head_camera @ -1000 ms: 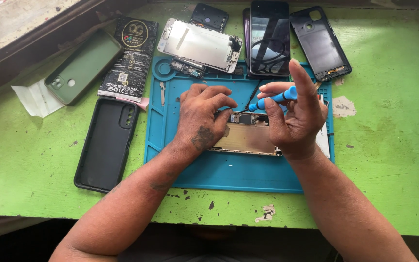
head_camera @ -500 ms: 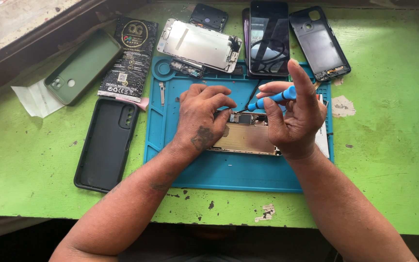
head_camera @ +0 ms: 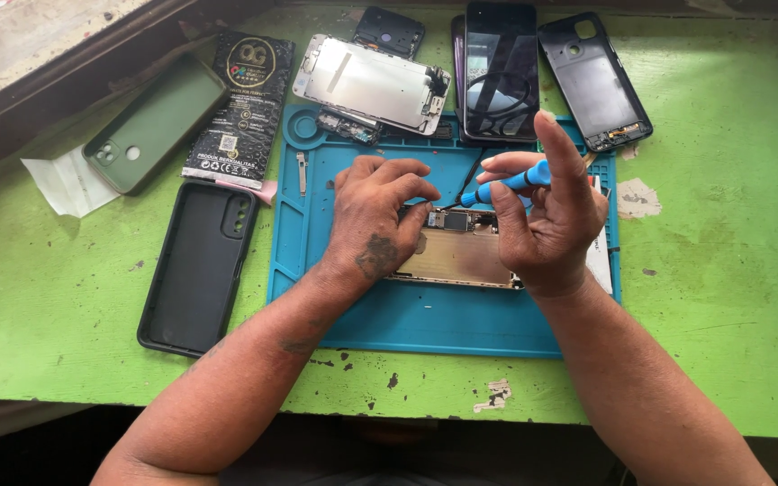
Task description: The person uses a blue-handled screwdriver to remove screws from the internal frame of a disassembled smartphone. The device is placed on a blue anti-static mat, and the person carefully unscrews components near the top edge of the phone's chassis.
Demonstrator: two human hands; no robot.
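Your left hand [head_camera: 373,216] presses down on the opened phone [head_camera: 457,254], which lies on the blue repair mat [head_camera: 425,315], fingers curled over its top edge, while your right hand [head_camera: 547,220] grips the blue-handled screwdriver [head_camera: 508,184] with its tip down at the camera end of the board. You look to be working a screw in the upper section. Keep the tip seated squarely and the phone pinned flat, so the driver doesn't slip onto the nearby parts.
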